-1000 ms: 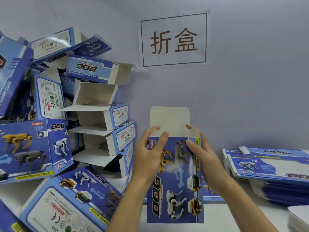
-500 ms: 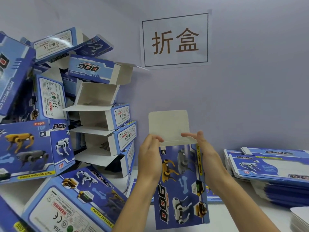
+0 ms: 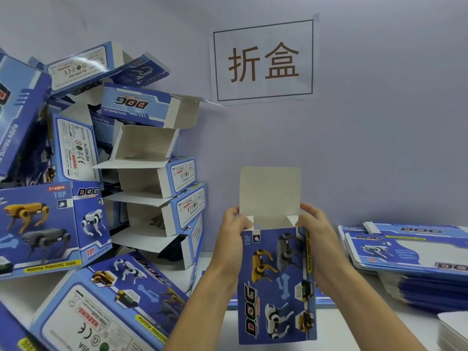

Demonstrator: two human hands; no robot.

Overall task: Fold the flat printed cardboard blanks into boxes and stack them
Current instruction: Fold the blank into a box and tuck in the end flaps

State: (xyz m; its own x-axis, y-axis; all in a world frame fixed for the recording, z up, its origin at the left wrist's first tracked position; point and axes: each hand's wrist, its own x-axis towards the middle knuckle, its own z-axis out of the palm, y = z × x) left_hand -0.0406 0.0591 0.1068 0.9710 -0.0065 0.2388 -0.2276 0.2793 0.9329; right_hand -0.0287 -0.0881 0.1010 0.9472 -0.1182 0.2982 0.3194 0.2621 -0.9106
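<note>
A blue printed box [image 3: 277, 282] with robot dogs and "DOG" on its front stands upright in front of me, squared open. Its white top lid flap [image 3: 270, 191] points straight up and two small side flaps show at the mouth. My left hand [image 3: 234, 243] grips the box's upper left edge, fingers curled at the corner. My right hand [image 3: 317, 239] grips the upper right edge the same way. A heap of folded boxes [image 3: 141, 173] leans against the wall on the left. A stack of flat blanks [image 3: 410, 252] lies on the right.
A white table [image 3: 336, 325] carries everything. A large folded box [image 3: 106, 305] lies tilted at the lower left. A paper sign [image 3: 263, 60] hangs on the wall. White card sheets [image 3: 453, 330] sit at the lower right corner.
The box has opened from flat into a squared tube and risen a little. My hands slid from its front face to the two top corners. The lid flap now stands free.
</note>
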